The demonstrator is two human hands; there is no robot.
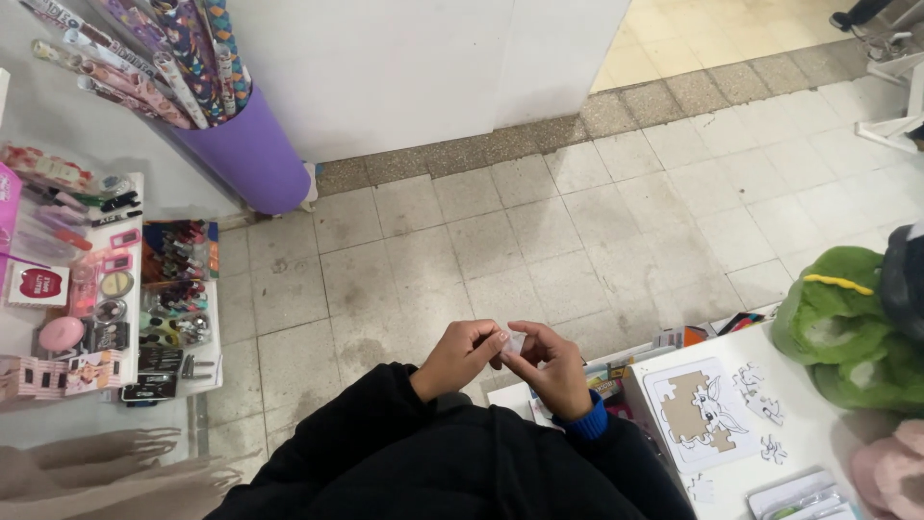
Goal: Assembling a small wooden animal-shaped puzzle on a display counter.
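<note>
White and small, a puzzle piece [515,343] sits between both hands, held up over the grey tiled floor [539,241], just left of the white table [818,433]. The left hand [460,358] pinches it with its fingertips pressed together, and the right hand [551,371] pinches the other side the same way.

The piece is tiny and hangs over the floor, not over the table. If one pinch slips, I think it could drop onto the tiles and be hard to find. Two hands tugging at once could also bend it.

On the table, near and to the right, lies the puzzle board [695,412]. It has some pieces in and brown gaps open. A few loose pieces [760,395] lie beside it.

Far left, a purple bin [252,159] stands tilted and holds rolls of wrapping paper [154,53]. On the left, a white shelf tray [214,327] holds little make-up things in rows. A green plush toy [842,318] rests at the right.
</note>
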